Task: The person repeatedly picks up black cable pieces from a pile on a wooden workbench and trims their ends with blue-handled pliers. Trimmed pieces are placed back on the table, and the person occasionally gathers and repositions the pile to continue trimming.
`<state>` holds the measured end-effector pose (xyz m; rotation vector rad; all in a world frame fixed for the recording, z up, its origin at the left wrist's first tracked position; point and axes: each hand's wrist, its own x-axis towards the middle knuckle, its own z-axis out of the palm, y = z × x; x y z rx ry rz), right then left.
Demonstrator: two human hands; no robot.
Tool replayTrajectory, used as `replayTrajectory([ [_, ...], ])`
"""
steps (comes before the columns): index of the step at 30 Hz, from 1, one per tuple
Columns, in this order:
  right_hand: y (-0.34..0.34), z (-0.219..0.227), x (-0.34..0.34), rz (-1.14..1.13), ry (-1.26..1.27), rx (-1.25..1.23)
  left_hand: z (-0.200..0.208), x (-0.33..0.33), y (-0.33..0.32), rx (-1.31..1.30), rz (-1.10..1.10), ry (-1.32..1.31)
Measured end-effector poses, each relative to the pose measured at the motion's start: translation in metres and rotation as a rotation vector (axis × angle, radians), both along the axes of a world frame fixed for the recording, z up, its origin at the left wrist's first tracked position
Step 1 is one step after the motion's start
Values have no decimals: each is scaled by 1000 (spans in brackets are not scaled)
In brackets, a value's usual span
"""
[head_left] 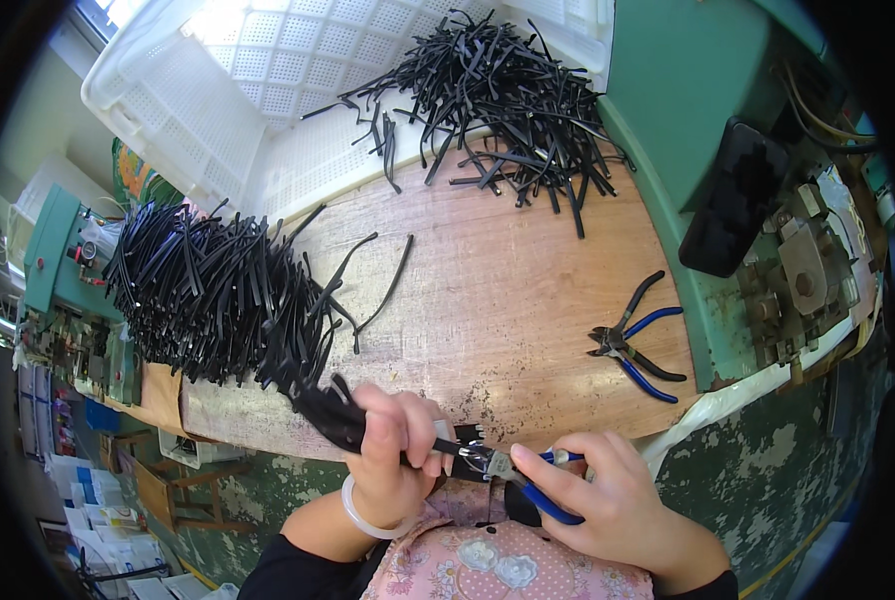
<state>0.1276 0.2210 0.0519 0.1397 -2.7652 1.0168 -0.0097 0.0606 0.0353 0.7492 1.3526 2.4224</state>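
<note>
My left hand (pixel 396 450) is closed round a bundle of thin black strips (pixel 320 408), whose rear ends trail toward the pile at the left. One strip reaches out past the fingers to the right. My right hand (pixel 608 490) grips blue-handled cutting pliers (pixel 502 466) just above my lap, with the jaws at that strip's tip. Whether the jaws have closed on it is too small to tell. On the right of the wooden table lies a second pair of cutting pliers (pixel 616 340), handles spread.
A large heap of black strips (pixel 203 295) covers the table's left; another (pixel 503 95) spills from a tipped white plastic basket (pixel 193 125) at the back. Green machinery (pixel 663 150) bounds the right side, with a black phone (pixel 736 195) leaning there. Loose strips (pixel 393 285) lie mid-table.
</note>
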Motion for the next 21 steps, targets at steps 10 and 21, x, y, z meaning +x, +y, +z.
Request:
replayTrajectory([
  [10,1,-5,-6,3,91,-96,-4,-4,-4,90,-61,-166],
  [21,-2,-17,-3,55,42,-69,-20,-146,12,-1690,445,1095],
])
